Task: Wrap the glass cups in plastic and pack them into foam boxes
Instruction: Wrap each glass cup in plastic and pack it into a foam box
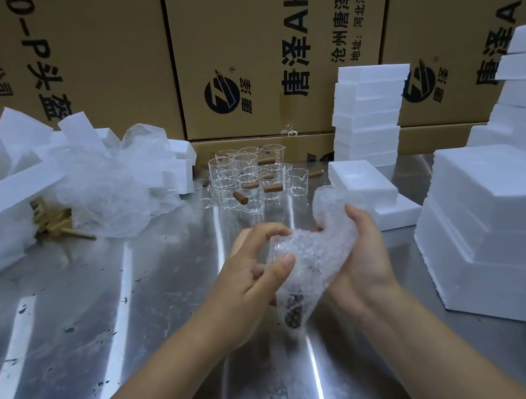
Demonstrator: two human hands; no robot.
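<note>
Knobbly, crumpled bubble wrap [309,253] is being pinched at its edge by the left hand [252,278] and cupped in the curled fingers of the right hand [367,252]. Clear glass cups [248,177] are standing beyond the fingertips. Blocky white foam boxes [494,217] are crowding the right hand's outer side, while scuffed steel table [120,321] is lying open beside the left.

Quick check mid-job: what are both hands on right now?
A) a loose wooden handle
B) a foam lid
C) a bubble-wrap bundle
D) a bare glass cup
C: the left hand and right hand both grip the bubble-wrap bundle above the steel table, while the bare glass cups stand untouched further back.
</note>
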